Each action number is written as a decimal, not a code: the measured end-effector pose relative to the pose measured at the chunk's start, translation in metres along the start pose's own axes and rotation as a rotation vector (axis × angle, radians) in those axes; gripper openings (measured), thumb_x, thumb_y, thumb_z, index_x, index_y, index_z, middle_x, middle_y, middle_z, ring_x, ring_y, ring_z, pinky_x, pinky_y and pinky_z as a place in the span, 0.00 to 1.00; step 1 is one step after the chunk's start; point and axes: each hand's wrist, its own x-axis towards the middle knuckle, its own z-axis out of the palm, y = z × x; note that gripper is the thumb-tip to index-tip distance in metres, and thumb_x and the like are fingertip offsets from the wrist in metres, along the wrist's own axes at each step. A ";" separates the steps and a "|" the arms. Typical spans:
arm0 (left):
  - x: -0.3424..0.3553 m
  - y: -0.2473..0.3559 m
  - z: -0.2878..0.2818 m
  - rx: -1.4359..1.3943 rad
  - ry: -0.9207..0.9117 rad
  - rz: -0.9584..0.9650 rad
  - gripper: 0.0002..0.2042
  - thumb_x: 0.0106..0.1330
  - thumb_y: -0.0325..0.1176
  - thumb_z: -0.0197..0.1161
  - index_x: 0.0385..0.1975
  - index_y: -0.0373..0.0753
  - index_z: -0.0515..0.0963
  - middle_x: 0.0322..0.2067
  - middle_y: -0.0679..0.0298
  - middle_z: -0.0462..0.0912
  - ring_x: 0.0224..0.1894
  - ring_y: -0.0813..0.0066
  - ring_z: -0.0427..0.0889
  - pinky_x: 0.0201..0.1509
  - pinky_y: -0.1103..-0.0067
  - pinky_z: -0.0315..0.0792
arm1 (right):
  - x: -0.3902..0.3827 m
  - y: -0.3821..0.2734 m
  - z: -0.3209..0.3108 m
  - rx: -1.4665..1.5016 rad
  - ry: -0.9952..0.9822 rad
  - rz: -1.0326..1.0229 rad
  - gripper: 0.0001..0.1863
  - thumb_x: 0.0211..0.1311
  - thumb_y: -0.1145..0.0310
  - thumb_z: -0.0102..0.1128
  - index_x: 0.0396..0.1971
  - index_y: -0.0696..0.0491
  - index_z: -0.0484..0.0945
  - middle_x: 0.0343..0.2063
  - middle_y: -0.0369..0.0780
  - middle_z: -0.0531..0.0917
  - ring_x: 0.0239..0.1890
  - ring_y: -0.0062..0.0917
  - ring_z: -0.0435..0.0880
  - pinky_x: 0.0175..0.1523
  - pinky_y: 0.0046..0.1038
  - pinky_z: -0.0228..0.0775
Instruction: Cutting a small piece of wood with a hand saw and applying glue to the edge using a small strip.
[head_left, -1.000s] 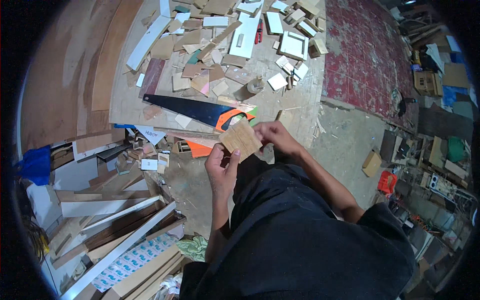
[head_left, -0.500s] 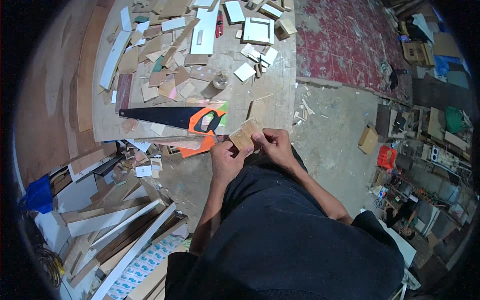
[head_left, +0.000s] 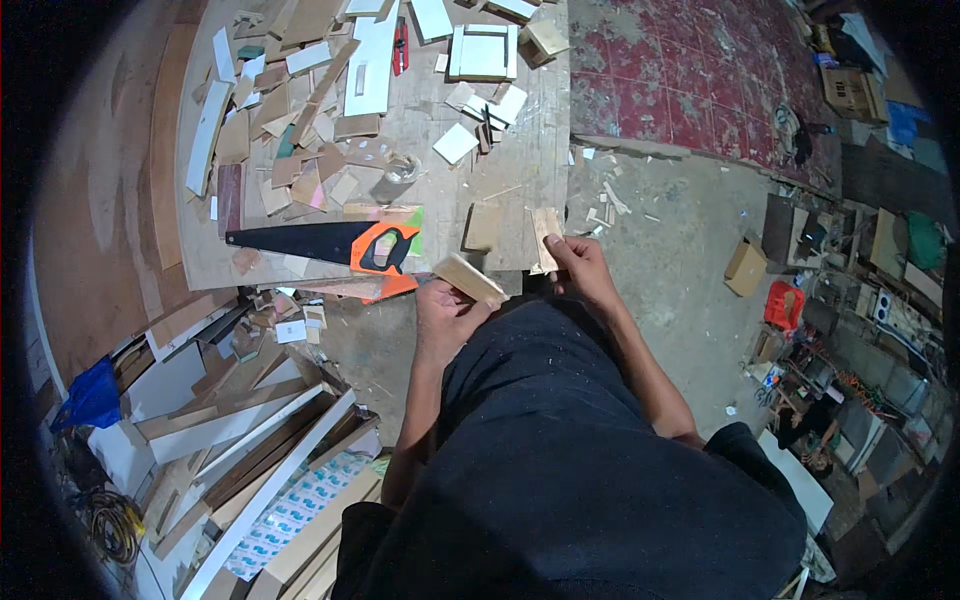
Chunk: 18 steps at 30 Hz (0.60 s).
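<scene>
Between the thumb and fingers of my left hand [head_left: 450, 315] is a small light-brown wood block [head_left: 468, 280], tilted over the table's near edge. My right hand [head_left: 580, 268] pinches a thin strip of pale wood [head_left: 546, 238] with a ragged lower end, apart from the block. On the table between and beyond them lies a flat wood offcut [head_left: 483, 226]. A handsaw [head_left: 320, 240] with a black blade and an orange-and-black handle rests left of my left hand, its handle toward me.
The worktable [head_left: 510, 185] carries many wood scraps, a clear jar [head_left: 402, 168], a red tool [head_left: 401, 48] and a white-faced square frame [head_left: 483, 52]. Boards [head_left: 270, 480] are stacked at lower left. A cardboard box [head_left: 745, 268] and a red crate [head_left: 783, 305] stand on the floor at right.
The two wood pieces, held together before, are now apart. My right hand has moved right with the strip; my left hand keeps the block, now tilted. The view has shifted slightly.
</scene>
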 end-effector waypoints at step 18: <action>0.005 0.043 0.015 -0.115 0.102 0.051 0.13 0.56 0.16 0.59 0.42 0.26 0.71 0.31 0.58 0.80 0.29 0.77 0.81 0.33 0.82 0.80 | 0.152 0.082 -0.053 -0.457 -0.216 -0.040 0.21 0.64 0.48 0.54 0.28 0.54 0.75 0.21 0.36 0.79 0.21 0.17 0.77 0.26 0.23 0.71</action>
